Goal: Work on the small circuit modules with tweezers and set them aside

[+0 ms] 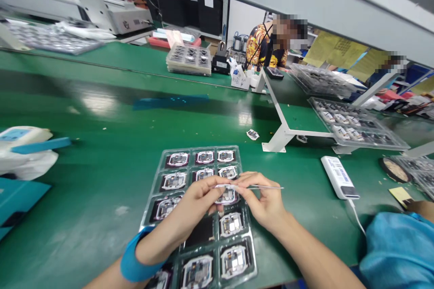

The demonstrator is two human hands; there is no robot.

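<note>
A clear plastic tray (153, 189) of several small square circuit modules lies on the green bench in front of me. My left hand (200, 201), with a blue wrist strap, is pinched closed on a small module (226, 195) just above the tray's middle row. My right hand (262, 198) is closed on thin metal tweezers (267, 187), whose shaft points right while the tip meets the module between my fingers. One pocket under my left hand looks dark and empty.
A white power bank (339, 177) with a cable lies to the right, beside a white metal stand (283, 133) carrying another module tray (359, 124). A loose module (252, 134) sits beyond my tray. A white device (23, 151) stands at left. A person sits across the bench.
</note>
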